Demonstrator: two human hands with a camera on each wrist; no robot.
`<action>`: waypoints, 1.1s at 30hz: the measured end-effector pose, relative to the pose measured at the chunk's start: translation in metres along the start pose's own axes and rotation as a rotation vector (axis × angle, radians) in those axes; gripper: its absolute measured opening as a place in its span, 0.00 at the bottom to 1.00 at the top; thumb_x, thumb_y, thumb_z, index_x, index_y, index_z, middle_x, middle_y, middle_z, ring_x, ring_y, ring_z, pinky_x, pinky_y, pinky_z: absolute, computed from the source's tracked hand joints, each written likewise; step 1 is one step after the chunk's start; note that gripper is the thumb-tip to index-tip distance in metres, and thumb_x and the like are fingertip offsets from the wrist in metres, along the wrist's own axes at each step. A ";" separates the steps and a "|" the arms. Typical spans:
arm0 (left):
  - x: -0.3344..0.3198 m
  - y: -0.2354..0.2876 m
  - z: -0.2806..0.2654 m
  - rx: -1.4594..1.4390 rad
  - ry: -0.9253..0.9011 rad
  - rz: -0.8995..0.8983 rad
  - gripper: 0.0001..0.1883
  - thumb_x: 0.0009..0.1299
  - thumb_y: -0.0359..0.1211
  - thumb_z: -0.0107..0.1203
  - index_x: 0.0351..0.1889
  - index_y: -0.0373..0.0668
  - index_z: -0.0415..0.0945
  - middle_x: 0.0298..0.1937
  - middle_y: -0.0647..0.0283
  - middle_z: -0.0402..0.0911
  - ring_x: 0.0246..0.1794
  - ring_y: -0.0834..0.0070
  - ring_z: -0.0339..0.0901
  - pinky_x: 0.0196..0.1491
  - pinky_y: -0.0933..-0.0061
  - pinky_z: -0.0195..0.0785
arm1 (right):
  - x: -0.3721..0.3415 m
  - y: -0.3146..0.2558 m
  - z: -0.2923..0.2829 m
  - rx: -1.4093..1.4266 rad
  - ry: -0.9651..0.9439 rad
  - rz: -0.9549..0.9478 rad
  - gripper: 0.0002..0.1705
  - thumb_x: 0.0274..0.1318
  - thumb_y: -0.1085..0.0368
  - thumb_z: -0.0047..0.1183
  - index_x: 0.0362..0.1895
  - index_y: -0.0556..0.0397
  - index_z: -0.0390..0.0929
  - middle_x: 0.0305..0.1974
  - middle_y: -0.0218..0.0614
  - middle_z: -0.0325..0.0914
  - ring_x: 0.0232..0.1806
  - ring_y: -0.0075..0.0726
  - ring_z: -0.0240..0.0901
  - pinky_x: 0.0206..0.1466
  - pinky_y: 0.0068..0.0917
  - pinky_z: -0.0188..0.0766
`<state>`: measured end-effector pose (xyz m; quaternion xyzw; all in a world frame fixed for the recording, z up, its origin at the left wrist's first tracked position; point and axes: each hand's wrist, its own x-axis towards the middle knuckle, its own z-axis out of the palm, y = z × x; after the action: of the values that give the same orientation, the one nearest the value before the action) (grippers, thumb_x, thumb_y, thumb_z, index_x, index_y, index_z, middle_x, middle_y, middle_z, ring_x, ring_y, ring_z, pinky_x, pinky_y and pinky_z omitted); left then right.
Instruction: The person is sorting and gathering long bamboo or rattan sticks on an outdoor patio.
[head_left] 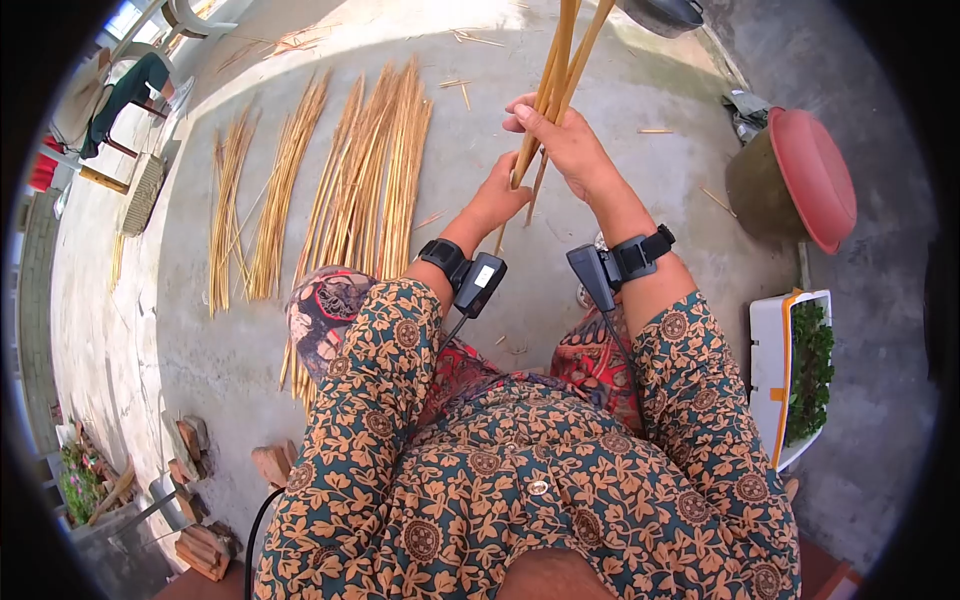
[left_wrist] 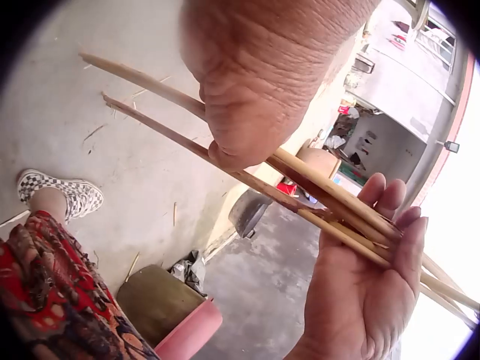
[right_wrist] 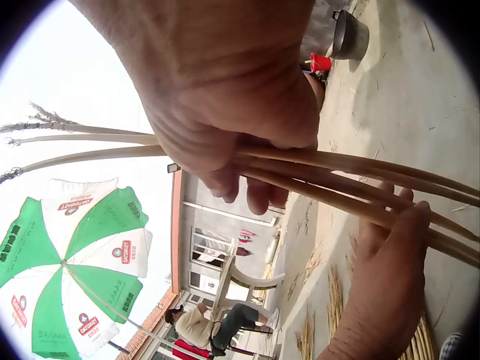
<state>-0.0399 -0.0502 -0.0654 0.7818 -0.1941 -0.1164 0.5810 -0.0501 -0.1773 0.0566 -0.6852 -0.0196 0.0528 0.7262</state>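
A few long, dry yellow stalks point(head_left: 556, 75) run between my two hands, pointing up and away from my lap. My right hand point(head_left: 572, 148) grips them higher up, its thumb laid across them. Lower down, my left hand point(head_left: 495, 200) holds the same stalks near their cut ends. In the left wrist view those cut ends point(left_wrist: 124, 71) stick out past the left hand at uneven lengths. Thin, feathery tips point(right_wrist: 52, 120) show beyond the right hand in the right wrist view. The left palm's inner side is hidden.
Several bunches of stalks point(head_left: 375, 170) lie on the concrete floor to the left. On the right stand a pink basin point(head_left: 815, 180) against a dark green tub point(head_left: 757, 185) and a white box point(head_left: 768, 365) of green plants. Broken bricks point(head_left: 203, 550) lie lower left; a seated person point(right_wrist: 225, 326) is farther off.
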 end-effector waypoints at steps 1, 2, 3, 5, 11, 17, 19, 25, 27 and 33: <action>0.000 0.011 -0.004 0.044 0.014 -0.005 0.31 0.57 0.29 0.54 0.60 0.36 0.58 0.57 0.48 0.66 0.61 0.60 0.63 0.62 0.66 0.56 | 0.002 -0.001 -0.003 -0.007 0.031 -0.043 0.16 0.58 0.59 0.51 0.49 0.50 0.73 0.39 0.33 0.75 0.46 0.29 0.69 0.48 0.28 0.68; 0.004 0.021 -0.009 0.099 0.024 -0.022 0.32 0.57 0.30 0.55 0.60 0.35 0.58 0.58 0.46 0.65 0.62 0.58 0.62 0.62 0.65 0.55 | 0.001 -0.008 -0.005 0.007 0.045 -0.081 0.16 0.58 0.60 0.50 0.49 0.50 0.73 0.39 0.34 0.76 0.46 0.29 0.70 0.48 0.29 0.68; 0.007 0.030 -0.014 0.153 0.034 -0.041 0.33 0.57 0.31 0.56 0.60 0.34 0.57 0.59 0.45 0.65 0.62 0.57 0.62 0.63 0.65 0.55 | -0.002 -0.014 -0.008 0.021 0.057 -0.118 0.16 0.58 0.60 0.50 0.50 0.50 0.72 0.38 0.34 0.76 0.45 0.29 0.70 0.48 0.29 0.68; 0.011 0.048 -0.027 0.248 0.037 -0.033 0.34 0.57 0.34 0.57 0.62 0.36 0.57 0.60 0.44 0.64 0.61 0.55 0.63 0.61 0.64 0.58 | -0.006 -0.019 -0.008 0.040 0.082 -0.185 0.14 0.58 0.65 0.47 0.48 0.50 0.73 0.36 0.33 0.76 0.42 0.27 0.70 0.44 0.26 0.68; 0.023 0.100 -0.076 0.333 -0.141 0.062 0.34 0.59 0.37 0.58 0.62 0.39 0.57 0.58 0.47 0.68 0.57 0.55 0.68 0.57 0.64 0.62 | 0.000 -0.002 -0.010 -0.030 0.074 -0.034 0.11 0.57 0.66 0.48 0.44 0.52 0.73 0.34 0.32 0.77 0.42 0.27 0.70 0.44 0.26 0.68; 0.008 0.093 -0.065 0.218 -0.236 -0.043 0.40 0.58 0.39 0.62 0.65 0.40 0.52 0.59 0.45 0.65 0.62 0.54 0.63 0.61 0.61 0.58 | -0.007 -0.015 -0.007 0.117 0.068 -0.173 0.13 0.56 0.66 0.48 0.46 0.53 0.72 0.36 0.33 0.77 0.41 0.29 0.72 0.47 0.27 0.69; 0.009 0.087 -0.054 0.206 -0.275 -0.006 0.41 0.56 0.39 0.63 0.65 0.38 0.52 0.60 0.44 0.64 0.61 0.54 0.63 0.61 0.61 0.58 | -0.010 -0.020 -0.010 0.137 0.036 -0.190 0.13 0.57 0.65 0.48 0.47 0.53 0.71 0.37 0.34 0.77 0.42 0.29 0.73 0.48 0.28 0.69; 0.015 0.072 -0.053 0.526 -0.415 -0.104 0.35 0.60 0.42 0.59 0.62 0.41 0.57 0.54 0.50 0.72 0.56 0.58 0.69 0.56 0.63 0.62 | -0.013 -0.032 -0.007 0.096 0.036 -0.236 0.13 0.57 0.65 0.48 0.46 0.53 0.71 0.37 0.35 0.77 0.44 0.30 0.73 0.47 0.28 0.71; 0.017 0.074 -0.055 0.605 -0.425 -0.142 0.32 0.60 0.42 0.58 0.60 0.41 0.60 0.50 0.51 0.75 0.53 0.57 0.72 0.54 0.63 0.64 | -0.017 -0.033 -0.004 0.106 0.054 -0.251 0.13 0.56 0.65 0.48 0.46 0.53 0.72 0.36 0.35 0.77 0.43 0.30 0.73 0.46 0.28 0.72; 0.022 0.079 -0.058 0.600 -0.408 -0.043 0.24 0.60 0.39 0.56 0.53 0.41 0.65 0.44 0.52 0.78 0.44 0.59 0.76 0.47 0.63 0.68 | -0.012 -0.022 0.005 0.132 0.017 -0.158 0.12 0.56 0.65 0.48 0.44 0.53 0.73 0.36 0.36 0.77 0.41 0.29 0.73 0.45 0.28 0.72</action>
<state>-0.0102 -0.0294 0.0277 0.8821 -0.3152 -0.2199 0.2725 -0.0615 -0.1745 0.0789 -0.6327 -0.0637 -0.0094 0.7717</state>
